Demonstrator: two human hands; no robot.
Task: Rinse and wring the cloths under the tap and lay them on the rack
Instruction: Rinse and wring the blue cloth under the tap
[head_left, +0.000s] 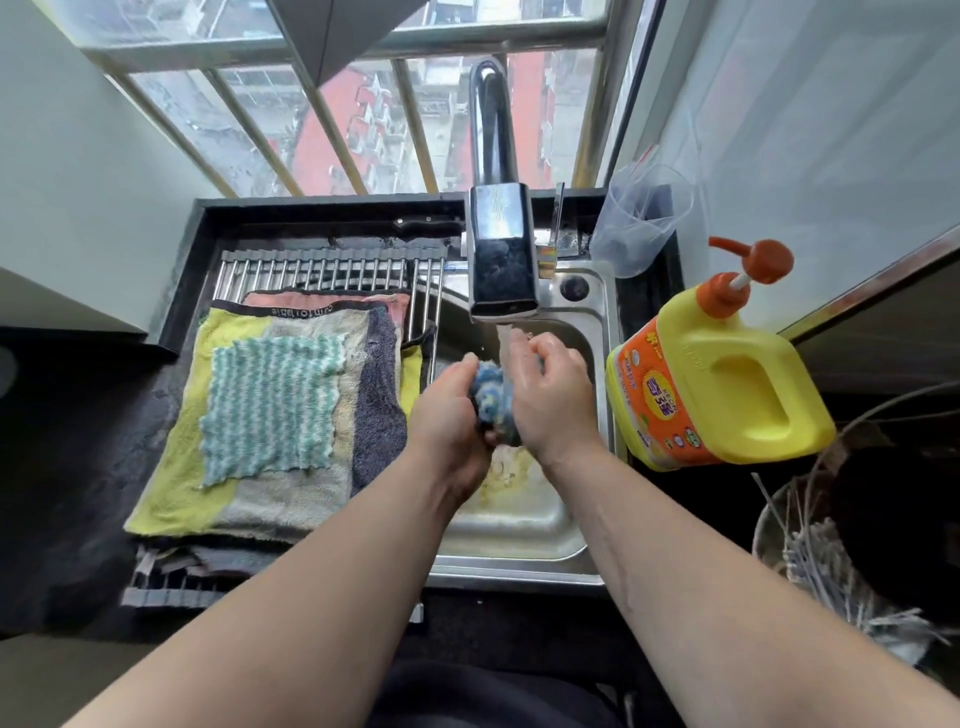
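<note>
A bunched blue cloth (493, 397) is squeezed between both hands over the sink (519, 525), under the running tap (501, 249). The left hand (452, 410) curls its fingers (465, 364) round the cloth's left side. The right hand (550, 400) grips the right side, its fingers closed on it. To the left, a green striped cloth (270, 405) lies flat on the rack (322, 267).

Two hands (457, 410) (550, 400), four cloths (493, 400) (270, 405) (291, 499) (311, 300), one tap (501, 260), one rack (322, 265), one detergent bottle (727, 384), one plastic cup (639, 223).

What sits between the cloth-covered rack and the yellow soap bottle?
The steel sink, seen in the head view: there the left hand and right hand grip a blue cloth under the running tap.
</note>
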